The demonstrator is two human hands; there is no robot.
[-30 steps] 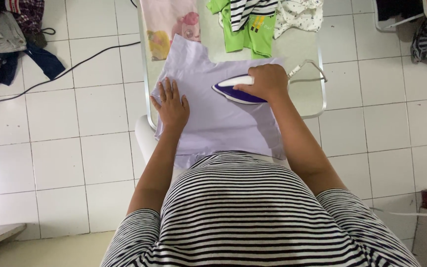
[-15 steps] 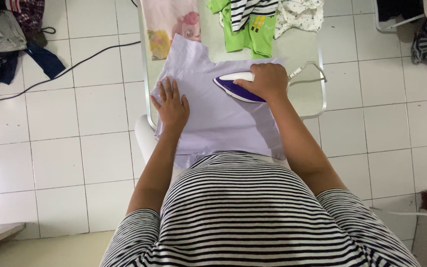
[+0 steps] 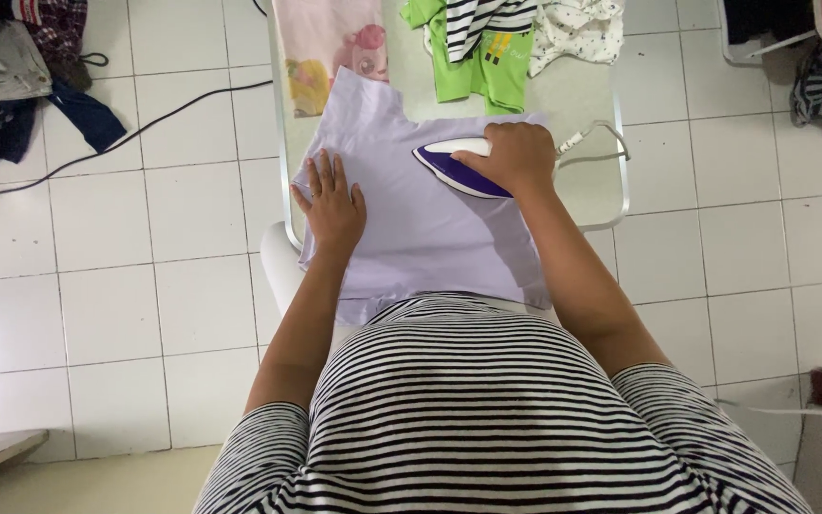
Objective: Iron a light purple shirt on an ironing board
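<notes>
A pale lilac garment (image 3: 430, 228) lies spread flat on the ironing board (image 3: 582, 186). My left hand (image 3: 330, 200) rests flat on its left side, fingers apart, pressing the cloth down. My right hand (image 3: 511, 157) grips the handle of a purple and white iron (image 3: 449, 164), which sits sole down on the upper right part of the garment, tip pointing left. The iron's grey cord (image 3: 596, 143) loops off to the right over the board.
At the board's far end lie a pink printed cloth (image 3: 330, 43), green clothes (image 3: 473, 62) and a white spotted piece (image 3: 577, 29). A black cable (image 3: 116, 143) crosses the white tiled floor at left, near a heap of dark clothes (image 3: 11, 76). More clothes lie at upper right.
The iron and my right hand have slid a little to the right and away from me over the garment. My left hand has stayed in place.
</notes>
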